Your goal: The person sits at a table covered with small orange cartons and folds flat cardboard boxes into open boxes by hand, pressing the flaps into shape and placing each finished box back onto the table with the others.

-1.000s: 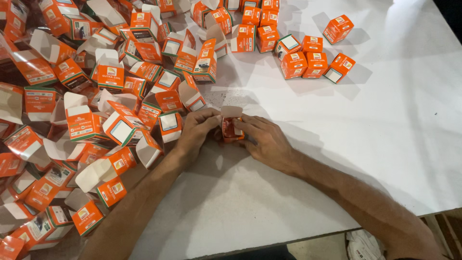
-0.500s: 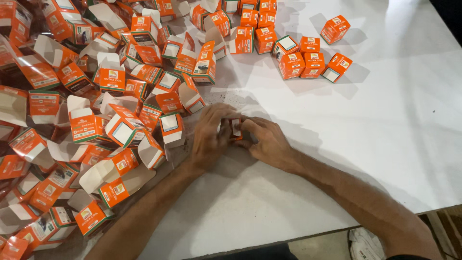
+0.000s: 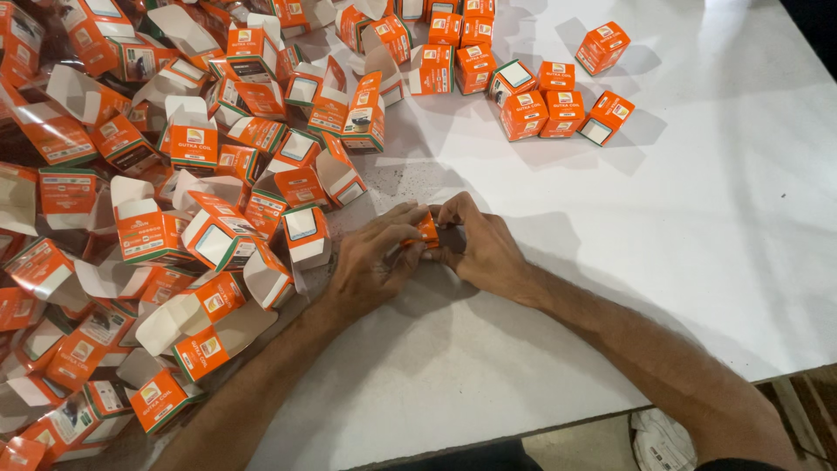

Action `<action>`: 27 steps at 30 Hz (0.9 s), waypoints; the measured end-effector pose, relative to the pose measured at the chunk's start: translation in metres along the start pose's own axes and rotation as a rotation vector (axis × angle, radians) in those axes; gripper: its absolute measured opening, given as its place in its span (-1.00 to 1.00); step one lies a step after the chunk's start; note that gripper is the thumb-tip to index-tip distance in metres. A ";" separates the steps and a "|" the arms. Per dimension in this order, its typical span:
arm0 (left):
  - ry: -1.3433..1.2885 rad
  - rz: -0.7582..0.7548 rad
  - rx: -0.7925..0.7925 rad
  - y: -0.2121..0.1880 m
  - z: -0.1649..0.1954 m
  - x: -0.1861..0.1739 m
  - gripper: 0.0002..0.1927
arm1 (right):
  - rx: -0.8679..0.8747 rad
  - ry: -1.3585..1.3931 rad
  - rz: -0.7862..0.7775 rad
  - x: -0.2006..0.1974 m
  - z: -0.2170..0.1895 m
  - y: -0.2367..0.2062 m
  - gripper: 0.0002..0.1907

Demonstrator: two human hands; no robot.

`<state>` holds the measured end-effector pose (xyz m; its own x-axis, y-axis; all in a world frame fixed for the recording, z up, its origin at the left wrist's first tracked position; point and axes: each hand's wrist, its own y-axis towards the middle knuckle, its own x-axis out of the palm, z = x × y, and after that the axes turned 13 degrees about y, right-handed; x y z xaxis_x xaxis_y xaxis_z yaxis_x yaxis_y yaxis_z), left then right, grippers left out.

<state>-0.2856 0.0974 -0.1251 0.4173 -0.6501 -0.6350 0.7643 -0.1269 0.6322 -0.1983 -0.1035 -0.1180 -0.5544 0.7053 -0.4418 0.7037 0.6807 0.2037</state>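
Box in hand: a small orange carton [image 3: 426, 230] is sitting low on the white table [image 3: 680, 227], near its middle, mostly hidden between the two hands.
Left hand: the left hand [image 3: 370, 262] is curling its fingers tightly around the carton's left side, the thumb pressing on top.
Right hand: the right hand [image 3: 484, 249] is pinching the carton's right side, fingertips bent down over it, so both hands are closing on the same box.
Forearms: both are lying across the table from the near edge.
Open cartons: a heap of unfolded orange-and-white cartons [image 3: 174, 218], flaps gaping, is lying just left of the left hand and spreading to the table's left edge.
Closed boxes: a loose cluster of shut orange boxes [image 3: 558, 105] is standing well apart, toward the far side.
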 end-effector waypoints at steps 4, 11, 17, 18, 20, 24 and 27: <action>0.069 -0.055 0.100 -0.001 -0.001 -0.003 -0.79 | -0.037 0.002 0.000 0.000 0.001 -0.001 -0.41; 0.188 -0.056 0.166 0.000 0.006 -0.011 -0.74 | -0.174 -0.114 -0.090 0.000 -0.002 -0.001 -0.15; 0.446 0.222 -0.102 0.003 -0.007 -0.014 -0.54 | -0.335 -0.633 0.464 -0.023 -0.008 0.013 -0.05; 0.479 0.230 -0.121 0.005 -0.012 -0.012 -0.50 | -0.360 -0.582 0.434 -0.024 -0.007 0.014 -0.05; 0.545 0.247 -0.161 0.010 -0.021 -0.010 -0.42 | -0.413 -0.482 0.372 -0.020 -0.006 0.014 -0.04; 0.476 0.103 -0.250 0.011 -0.018 0.004 -0.77 | -0.458 -0.352 0.060 -0.007 -0.002 0.010 -0.01; 0.294 -0.003 -0.198 0.008 0.006 0.015 -0.76 | -0.362 -0.249 -0.074 -0.005 -0.002 0.007 0.07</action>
<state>-0.2759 0.0816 -0.1266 0.5163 -0.4030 -0.7557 0.8343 0.0376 0.5500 -0.1911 -0.1016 -0.1123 -0.4423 0.6128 -0.6549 0.4407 0.7845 0.4364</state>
